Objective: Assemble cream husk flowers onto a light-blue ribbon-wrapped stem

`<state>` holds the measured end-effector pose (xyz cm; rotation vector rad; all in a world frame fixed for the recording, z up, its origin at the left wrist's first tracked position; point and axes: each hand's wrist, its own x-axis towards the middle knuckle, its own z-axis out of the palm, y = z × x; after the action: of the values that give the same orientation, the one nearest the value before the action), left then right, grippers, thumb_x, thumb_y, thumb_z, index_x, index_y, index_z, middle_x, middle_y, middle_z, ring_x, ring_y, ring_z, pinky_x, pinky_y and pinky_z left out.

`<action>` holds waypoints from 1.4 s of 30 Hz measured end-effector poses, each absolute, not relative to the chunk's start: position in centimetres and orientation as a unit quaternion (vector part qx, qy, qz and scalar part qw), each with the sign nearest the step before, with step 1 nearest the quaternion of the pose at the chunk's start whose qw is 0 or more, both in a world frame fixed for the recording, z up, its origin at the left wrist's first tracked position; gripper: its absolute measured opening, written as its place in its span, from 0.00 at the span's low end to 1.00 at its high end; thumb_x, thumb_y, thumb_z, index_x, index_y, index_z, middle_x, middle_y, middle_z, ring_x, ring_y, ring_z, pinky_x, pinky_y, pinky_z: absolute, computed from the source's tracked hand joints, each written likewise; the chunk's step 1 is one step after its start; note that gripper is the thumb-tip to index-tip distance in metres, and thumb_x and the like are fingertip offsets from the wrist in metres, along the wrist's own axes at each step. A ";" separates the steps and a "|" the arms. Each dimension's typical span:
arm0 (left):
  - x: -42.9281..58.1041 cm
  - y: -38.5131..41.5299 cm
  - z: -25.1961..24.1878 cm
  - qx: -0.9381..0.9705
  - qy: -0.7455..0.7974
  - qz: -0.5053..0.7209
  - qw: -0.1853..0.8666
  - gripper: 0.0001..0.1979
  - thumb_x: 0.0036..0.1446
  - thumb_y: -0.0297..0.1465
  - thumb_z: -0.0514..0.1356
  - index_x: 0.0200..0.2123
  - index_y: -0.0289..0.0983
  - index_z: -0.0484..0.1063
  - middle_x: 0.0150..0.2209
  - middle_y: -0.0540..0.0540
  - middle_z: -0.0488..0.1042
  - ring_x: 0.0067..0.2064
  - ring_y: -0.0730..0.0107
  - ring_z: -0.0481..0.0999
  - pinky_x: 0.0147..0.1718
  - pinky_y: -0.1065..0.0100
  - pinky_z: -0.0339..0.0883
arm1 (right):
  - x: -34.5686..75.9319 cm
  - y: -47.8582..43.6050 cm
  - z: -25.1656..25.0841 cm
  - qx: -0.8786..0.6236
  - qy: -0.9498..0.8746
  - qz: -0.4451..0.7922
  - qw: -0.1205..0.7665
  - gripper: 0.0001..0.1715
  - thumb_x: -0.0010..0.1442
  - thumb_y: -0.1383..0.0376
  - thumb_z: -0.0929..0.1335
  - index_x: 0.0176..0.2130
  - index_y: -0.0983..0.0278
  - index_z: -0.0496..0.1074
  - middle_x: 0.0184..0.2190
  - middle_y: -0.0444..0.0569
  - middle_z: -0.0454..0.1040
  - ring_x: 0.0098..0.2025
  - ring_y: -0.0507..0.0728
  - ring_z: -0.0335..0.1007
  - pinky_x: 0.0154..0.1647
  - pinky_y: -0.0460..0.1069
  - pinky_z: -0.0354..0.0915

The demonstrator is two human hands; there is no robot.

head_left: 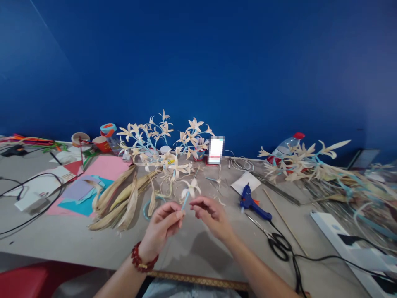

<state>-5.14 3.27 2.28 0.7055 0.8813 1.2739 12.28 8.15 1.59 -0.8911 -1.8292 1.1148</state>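
A cream-coloured handmade flower (pixel 191 188) with pointed petals stands on a light blue stem. My left hand (pixel 167 218), with a red bead bracelet at its wrist, pinches the lower stem between thumb and fingers. Close by on the right, my right hand (pixel 211 213) has its fingers curved and apart, near the stem with nothing visible in it. Beyond my hands are many similar flowers (pixel 176 165) on blue stems. To the left lie dried corn husks (pixel 124 203) in a loose pile.
A blue glue gun (pixel 252 200), black-handled scissors (pixel 277 244) and a thin stick (pixel 285 221) lie to the right, with a white power strip (pixel 336 240) further out. Coloured paper (pixel 105 167) is at left. A phone (pixel 215 150) stands near the blue wall.
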 end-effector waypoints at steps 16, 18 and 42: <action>-11.1 -0.5 3.2 0.288 0.437 0.687 0.504 0.04 0.49 0.29 0.66 0.28 0.38 0.73 0.21 0.53 0.70 0.21 0.81 0.65 0.20 0.78 0.58 | 4.0 7.6 -3.3 -0.345 -0.867 0.294 0.208 0.05 0.51 0.73 0.68 0.28 0.63 0.68 0.31 0.47 0.73 0.37 0.56 0.67 0.41 0.49 0.60; -11.1 -0.8 3.2 0.292 0.451 0.674 0.507 0.05 0.47 0.29 0.67 0.28 0.38 0.73 0.21 0.52 0.71 0.22 0.79 0.66 0.21 0.78 0.58 | 5.5 7.5 -2.0 -0.337 -0.857 0.319 0.225 0.07 0.49 0.75 0.68 0.28 0.63 0.67 0.33 0.45 0.74 0.37 0.53 0.68 0.40 0.46 0.61; 3.3 5.4 3.7 0.338 0.354 0.518 0.701 0.08 0.52 0.34 0.64 0.28 0.35 0.72 0.19 0.53 0.68 0.18 0.83 0.54 0.17 0.77 0.46 | 20.0 6.3 5.8 -0.362 -0.608 0.488 0.511 0.07 0.55 0.62 0.70 0.30 0.62 0.70 0.32 0.48 0.71 0.38 0.57 0.68 0.41 0.51 0.64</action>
<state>3.34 5.37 3.69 0.7515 0.7887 1.1539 20.03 6.32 5.77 -0.8702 -1.4635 1.1749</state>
